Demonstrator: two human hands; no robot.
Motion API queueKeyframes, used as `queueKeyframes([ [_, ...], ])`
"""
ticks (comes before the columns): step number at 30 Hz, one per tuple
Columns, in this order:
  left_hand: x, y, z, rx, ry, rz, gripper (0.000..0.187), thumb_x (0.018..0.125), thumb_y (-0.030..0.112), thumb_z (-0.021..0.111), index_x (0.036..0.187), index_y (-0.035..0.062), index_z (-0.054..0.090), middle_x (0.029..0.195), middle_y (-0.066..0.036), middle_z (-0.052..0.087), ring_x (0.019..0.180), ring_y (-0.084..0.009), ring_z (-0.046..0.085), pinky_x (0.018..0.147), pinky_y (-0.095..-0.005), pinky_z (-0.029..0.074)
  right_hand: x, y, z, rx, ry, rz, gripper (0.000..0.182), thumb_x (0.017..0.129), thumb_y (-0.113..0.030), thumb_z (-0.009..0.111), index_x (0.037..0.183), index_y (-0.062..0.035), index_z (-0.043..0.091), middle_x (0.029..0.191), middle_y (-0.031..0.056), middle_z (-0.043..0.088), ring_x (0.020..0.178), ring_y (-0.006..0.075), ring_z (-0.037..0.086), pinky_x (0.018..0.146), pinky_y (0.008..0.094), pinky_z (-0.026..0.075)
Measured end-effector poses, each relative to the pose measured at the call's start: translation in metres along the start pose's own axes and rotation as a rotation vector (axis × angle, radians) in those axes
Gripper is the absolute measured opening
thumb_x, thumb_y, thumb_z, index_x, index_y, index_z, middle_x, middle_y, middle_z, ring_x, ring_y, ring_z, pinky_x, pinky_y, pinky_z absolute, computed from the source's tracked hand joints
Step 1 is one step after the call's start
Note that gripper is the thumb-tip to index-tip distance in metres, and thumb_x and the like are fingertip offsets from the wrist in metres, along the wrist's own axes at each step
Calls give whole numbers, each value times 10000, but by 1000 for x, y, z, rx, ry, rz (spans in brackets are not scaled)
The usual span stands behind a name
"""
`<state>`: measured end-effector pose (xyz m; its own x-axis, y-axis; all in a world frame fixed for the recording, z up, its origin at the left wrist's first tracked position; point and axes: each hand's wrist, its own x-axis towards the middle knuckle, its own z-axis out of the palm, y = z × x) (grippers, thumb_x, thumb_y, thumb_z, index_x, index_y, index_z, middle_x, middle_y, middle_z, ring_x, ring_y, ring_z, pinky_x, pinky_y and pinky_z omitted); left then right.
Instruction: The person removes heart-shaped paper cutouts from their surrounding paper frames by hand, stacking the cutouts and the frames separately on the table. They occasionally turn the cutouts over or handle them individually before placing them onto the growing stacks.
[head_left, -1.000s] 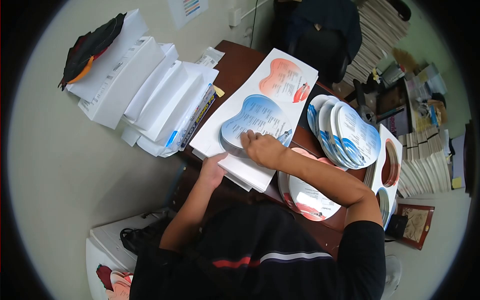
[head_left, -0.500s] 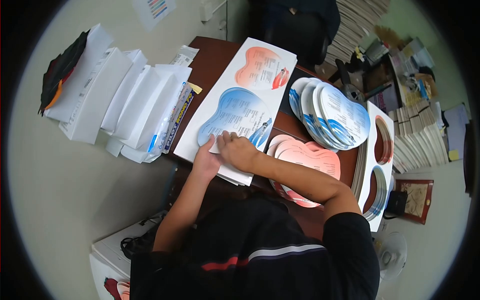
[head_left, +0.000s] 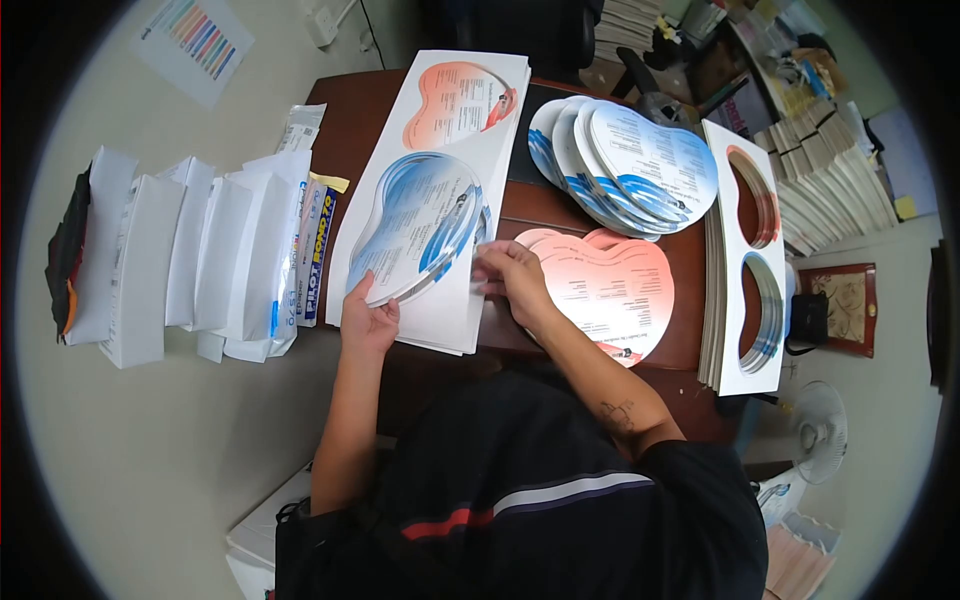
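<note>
A stack of white printed sheets (head_left: pixel 432 325) lies on the brown desk, with a red shape (head_left: pixel 460 100) and a blue shape (head_left: pixel 410 215) on it. The blue pieces are raised out of their outline as a loose stack with fanned edges. My left hand (head_left: pixel 370 318) grips the lower edge of these blue pieces, thumb on top. My right hand (head_left: pixel 510 280) is at the sheets' right edge, fingers curled together beside the blue pieces; whether it holds anything is unclear. Cut red pieces (head_left: pixel 605 290) lie right of it, below a pile of cut blue pieces (head_left: pixel 655 165).
Sheets with cut-out holes (head_left: pixel 742 345) lie at the desk's right. White paper packages (head_left: pixel 200 255) and a Pilot Bond 70 pack (head_left: pixel 317 250) are at the left. Behind are a black chair (head_left: pixel 530 30) and paper stacks (head_left: pixel 825 180). A fan (head_left: pixel 820 432) is at lower right.
The blue pieces have lifted and fanned out of the sheet stack. My right hand has moved right, away from my left hand, which keeps to their lower edge. The camera view has shifted.
</note>
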<state>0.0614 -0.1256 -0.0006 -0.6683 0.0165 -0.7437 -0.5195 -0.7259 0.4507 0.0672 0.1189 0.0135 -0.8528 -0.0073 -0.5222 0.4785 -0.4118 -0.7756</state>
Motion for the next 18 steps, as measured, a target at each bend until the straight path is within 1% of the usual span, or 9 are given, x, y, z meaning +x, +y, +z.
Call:
queueKeyframes([
  [1,-1,3,-1,21,-3,7,356,929,253,618,1248,115,545,1146,-10,645,940,-122,630,613,-196,476,1,-3,5,137,-72,-21,440,858,-307,724,1118,9,563,906,42,615,797,108,599,623,251,519],
  [2,-2,2,-1,18,0,5,357,931,249,616,1252,111,542,1145,-14,646,932,-122,635,603,-190,477,2,-7,9,206,-77,0,292,920,-212,646,1099,12,589,923,57,651,790,114,635,625,249,542],
  [5,1,-4,-3,-2,1,-7,366,934,243,613,1262,99,534,1143,-26,650,900,-124,648,564,-173,475,16,-1,20,149,-169,-32,233,941,-124,591,1122,22,578,934,90,677,789,150,677,655,277,575],
  [8,4,-1,-7,-29,4,-24,378,934,243,615,1270,91,530,1134,-37,656,865,-130,662,513,-156,462,32,10,4,108,-310,-60,221,935,-49,561,1138,37,569,963,122,693,793,182,699,682,312,597],
  [11,3,3,-8,-28,13,-48,381,930,235,620,1268,83,535,1124,-47,662,856,-142,673,473,-149,445,32,11,3,174,-177,72,207,930,-19,534,1121,49,574,931,120,694,784,191,698,687,324,606],
  [12,5,3,-10,-31,9,-55,381,927,230,624,1266,79,538,1125,-50,663,857,-148,676,464,-150,442,33,15,3,186,-86,113,218,888,9,555,1100,48,580,913,121,695,773,222,700,668,317,582],
  [15,0,5,-2,-34,-14,-44,373,917,217,636,1248,70,549,1120,-57,666,861,-160,679,448,-150,432,68,69,-15,-356,70,-146,222,851,43,572,1071,36,593,942,120,679,790,223,679,685,307,538],
  [16,-4,6,2,-36,-21,-35,369,914,213,640,1241,67,553,1118,-59,667,861,-163,679,445,-149,428,29,30,3,-717,271,-364,290,820,9,641,1100,21,568,940,118,639,763,215,646,676,318,508],
  [18,-6,11,4,-39,-13,-38,364,910,207,643,1232,63,556,1118,-61,667,848,-166,679,442,-151,430,24,22,5,-773,398,-673,338,809,-29,673,1120,14,547,901,106,602,752,209,618,674,322,493],
])
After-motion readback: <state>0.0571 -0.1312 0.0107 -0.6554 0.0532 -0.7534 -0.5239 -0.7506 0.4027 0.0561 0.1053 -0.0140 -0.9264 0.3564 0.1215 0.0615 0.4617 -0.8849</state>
